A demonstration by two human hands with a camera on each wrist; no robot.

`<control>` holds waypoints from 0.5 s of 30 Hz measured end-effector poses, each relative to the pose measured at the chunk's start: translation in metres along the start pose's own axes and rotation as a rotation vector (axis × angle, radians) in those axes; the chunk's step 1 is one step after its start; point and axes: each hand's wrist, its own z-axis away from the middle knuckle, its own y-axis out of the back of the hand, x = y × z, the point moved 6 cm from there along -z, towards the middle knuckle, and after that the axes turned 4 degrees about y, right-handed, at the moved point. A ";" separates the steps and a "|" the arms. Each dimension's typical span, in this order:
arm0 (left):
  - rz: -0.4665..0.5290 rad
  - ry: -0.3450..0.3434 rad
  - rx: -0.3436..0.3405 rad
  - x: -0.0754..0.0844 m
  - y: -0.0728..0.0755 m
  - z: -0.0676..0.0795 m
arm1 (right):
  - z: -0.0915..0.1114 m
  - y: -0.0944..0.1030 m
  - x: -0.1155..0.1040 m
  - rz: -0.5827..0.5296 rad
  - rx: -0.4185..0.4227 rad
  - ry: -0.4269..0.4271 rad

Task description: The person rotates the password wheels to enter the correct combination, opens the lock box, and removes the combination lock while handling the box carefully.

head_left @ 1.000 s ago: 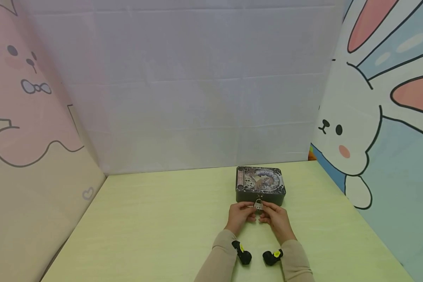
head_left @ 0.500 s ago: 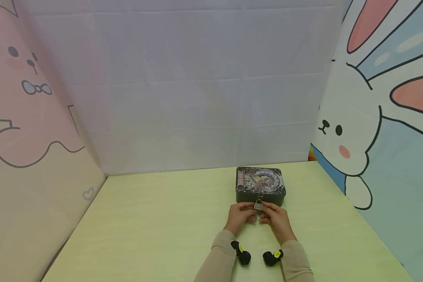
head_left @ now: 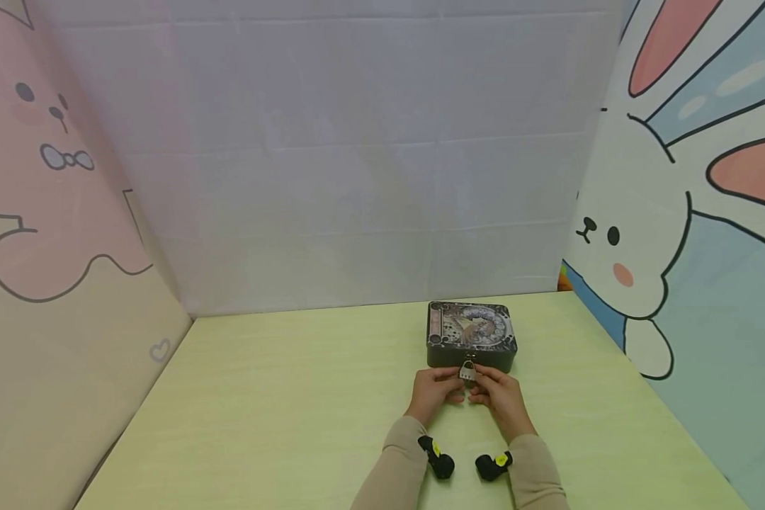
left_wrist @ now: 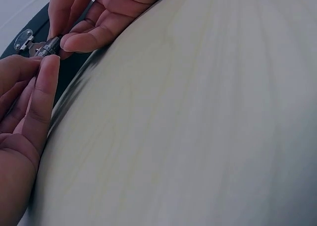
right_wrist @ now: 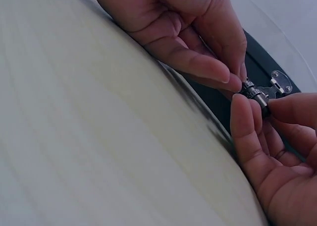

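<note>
A small silver combination padlock (head_left: 467, 372) hangs at the front of a dark tin box (head_left: 472, 331) with a printed picture on its lid. Its number dials show in the right wrist view, and the metal clasp (right_wrist: 281, 82) of the box sits right beside it. My left hand (head_left: 436, 393) pinches the padlock's left end between thumb and fingers. From the other side, my right hand (head_left: 500, 401) pinches its right end, fingertips close to the dials. The lid is down. Fingers hide part of the padlock body in both wrist views.
The box stands toward the back right of a pale yellow-green table (head_left: 280, 411). A white wall sheet (head_left: 357, 177) rises behind it, and a rabbit-printed panel (head_left: 618, 269) borders the right side. Black wrist cameras (head_left: 443, 465) stick out inward from both sleeves.
Both hands and the box keep their places. The padlock has tilted only very slightly between the fingers.
</note>
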 end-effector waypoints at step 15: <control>-0.005 -0.003 0.002 -0.003 0.000 -0.003 | -0.001 0.001 0.001 -0.012 0.004 -0.003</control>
